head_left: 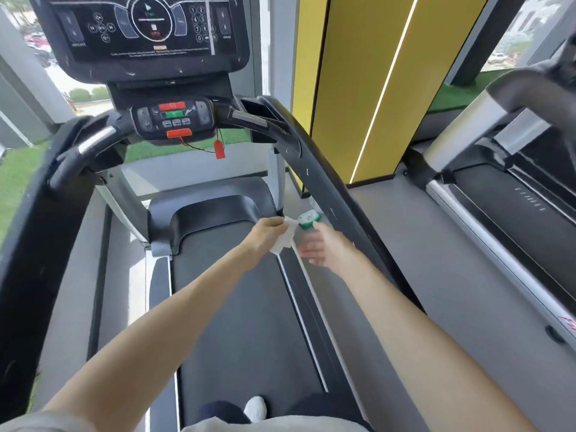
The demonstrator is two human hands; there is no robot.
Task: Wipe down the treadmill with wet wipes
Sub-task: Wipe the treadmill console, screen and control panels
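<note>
I stand on a black treadmill with a dark belt (237, 307) and a console (146, 29) above. My left hand (268, 233) pinches a white wet wipe (285, 236) that hangs down over the belt's right edge. A wet wipes pack with a green and white lid (308, 220) sits on the treadmill's right side rail, beside the right handrail (321, 179). My right hand (322, 247) hovers just below the pack with fingers spread, blurred, holding nothing that I can see.
A red safety clip (219, 149) dangles under the control panel (174, 118). The left handrail (37, 213) rises on the left. A second treadmill (505, 194) stands to the right across grey floor. Yellow wall panels (358, 88) stand behind.
</note>
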